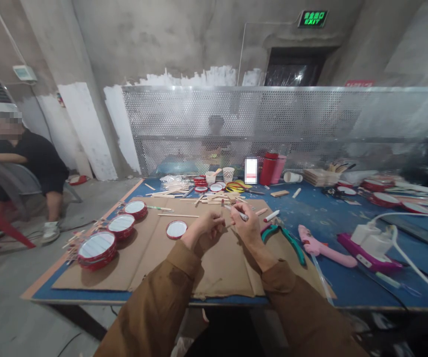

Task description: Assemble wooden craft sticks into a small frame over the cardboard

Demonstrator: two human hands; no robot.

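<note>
While the left hand (207,225) is steadying a thin stick (222,204) nearly upright, the right hand (249,223) is angling a pale marker (242,215) towards it, perhaps so that the two tips can meet. Both are hovering above the cardboard sheet (154,253), between its middle and far edge. The left fingertips are pressing together around the stick's lower part; the right fingers are clamping the marker's barrel like a pen, probably for fine control. Whether the tips are touching, one cannot tell.

A lone red-rimmed disc (177,229) is lying flat just beside the left hand. Three stacks of similar discs (97,248) are lining the cardboard's left edge, seemingly to leave its middle free for the hands. Loose wooden sticks (214,200) are lying along its far edge, within reach. Green-handled pliers (294,245) are resting by its right edge, and a pink glue gun (316,247) is lying beyond them on the blue table (290,202), near a purple power strip (366,259), probably for its cord.
</note>
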